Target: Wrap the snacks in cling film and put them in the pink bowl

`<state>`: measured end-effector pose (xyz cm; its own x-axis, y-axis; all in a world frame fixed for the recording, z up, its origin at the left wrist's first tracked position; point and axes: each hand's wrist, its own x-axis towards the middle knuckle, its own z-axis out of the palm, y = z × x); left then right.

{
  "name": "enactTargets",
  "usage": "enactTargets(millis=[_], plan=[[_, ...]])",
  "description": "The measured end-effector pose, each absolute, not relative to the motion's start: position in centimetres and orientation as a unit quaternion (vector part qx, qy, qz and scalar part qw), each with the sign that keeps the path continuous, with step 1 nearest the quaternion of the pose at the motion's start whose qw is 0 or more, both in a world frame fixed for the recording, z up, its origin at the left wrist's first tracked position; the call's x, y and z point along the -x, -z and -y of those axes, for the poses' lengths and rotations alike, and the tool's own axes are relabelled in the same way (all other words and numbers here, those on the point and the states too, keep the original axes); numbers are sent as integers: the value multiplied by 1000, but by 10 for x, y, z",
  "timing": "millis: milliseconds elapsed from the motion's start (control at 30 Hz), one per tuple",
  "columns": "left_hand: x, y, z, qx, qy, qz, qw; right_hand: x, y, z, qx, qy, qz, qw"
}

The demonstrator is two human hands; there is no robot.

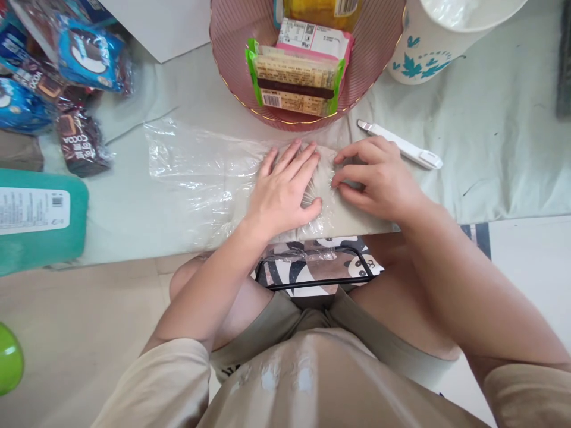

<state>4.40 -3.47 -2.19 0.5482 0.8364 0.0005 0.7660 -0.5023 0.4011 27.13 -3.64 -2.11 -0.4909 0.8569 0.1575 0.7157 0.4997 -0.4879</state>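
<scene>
A thin, crinkled clear plastic bag [191,160] lies spread over the cloth-covered table in front of me. My left hand [285,190] rests flat on its right part, fingers apart, with creases fanning out beside the thumb. Close to the right of it, my right hand [379,178] has its fingers bent, thumb and fingertips drawn together at the bag's right end. What lies under my left palm is hidden. Just beyond my right hand is a white utility knife [401,144], lying on the cloth and not held.
A pink ribbed bowl [236,89] with snack packets stands ahead. To its right is a white paper bucket [401,53] with blue leaves. Wrapped snacks [84,142] and a teal container [75,226] are at left. A panda-patterned thing [321,267] lies below the table edge.
</scene>
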Motion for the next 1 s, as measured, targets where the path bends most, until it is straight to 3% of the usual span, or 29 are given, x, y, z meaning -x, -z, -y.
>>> enactTargets(millis=[400, 667, 1000], plan=[[-46, 13, 34, -856, -63, -477, 191, -280, 16, 36, 474, -150, 834, 241], [-45, 15, 35, -859, -69, -471, 186, -271, 17, 42, 448, -199, 853, 183], [-46, 15, 35, -857, -63, -476, 188, -278, 14, 45, 438, -186, 858, 196]])
